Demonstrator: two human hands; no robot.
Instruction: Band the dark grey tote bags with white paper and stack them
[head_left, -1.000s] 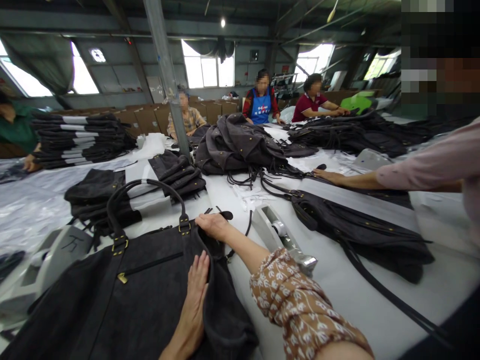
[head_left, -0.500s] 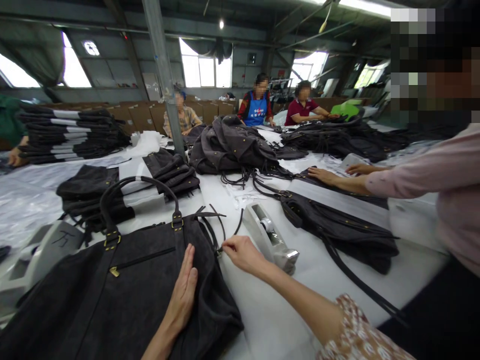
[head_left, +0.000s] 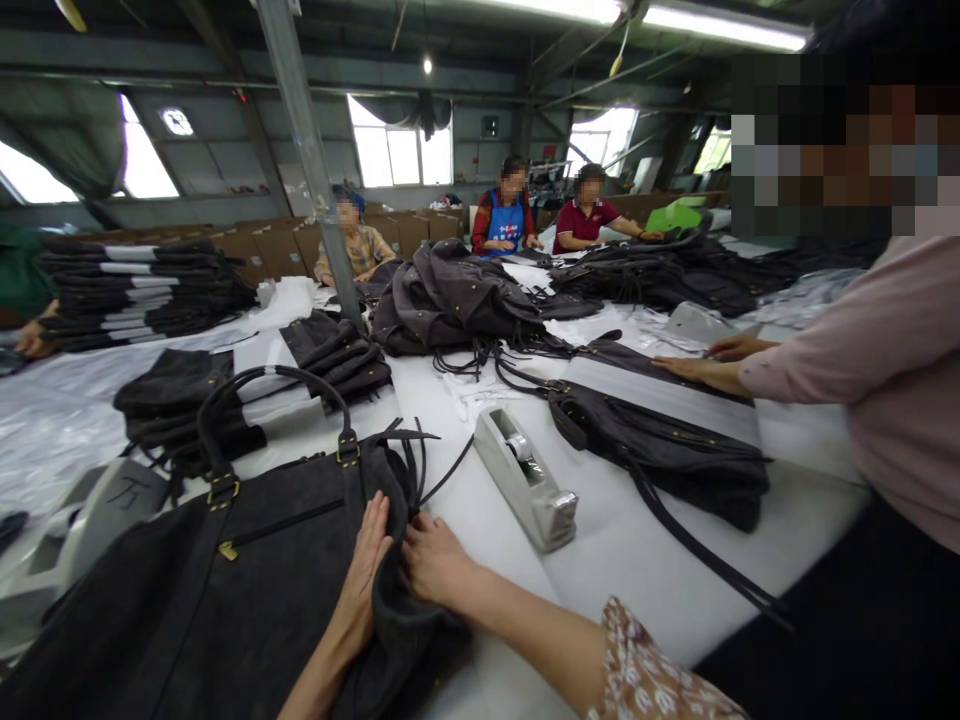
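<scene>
A dark grey bag (head_left: 277, 590) with an upright looped handle (head_left: 270, 372) and brass buckles lies in front of me. My left hand (head_left: 365, 570) rests flat on its front near the right side, fingers stretched and close together. At the bag's right side, my right hand (head_left: 435, 560) presses into the folded edge; its fingertips are partly hidden by the fabric, and I cannot make out what they hold. Thin dark straps (head_left: 417, 465) stick up from the bag's top right corner, just above my right hand.
A grey tape dispenser (head_left: 525, 480) stands right of my hands, another (head_left: 82, 530) at the left. Wrapped bags (head_left: 180, 400) lie behind. A person in pink (head_left: 892, 380) touches a banded bag (head_left: 660, 420) at the right. A metal post (head_left: 315, 150) rises behind the table.
My right hand has moved left and down from the zip end at the corner to the bag's side, and the side has folded inward. The person in pink has moved their hands right along the banded bag.
</scene>
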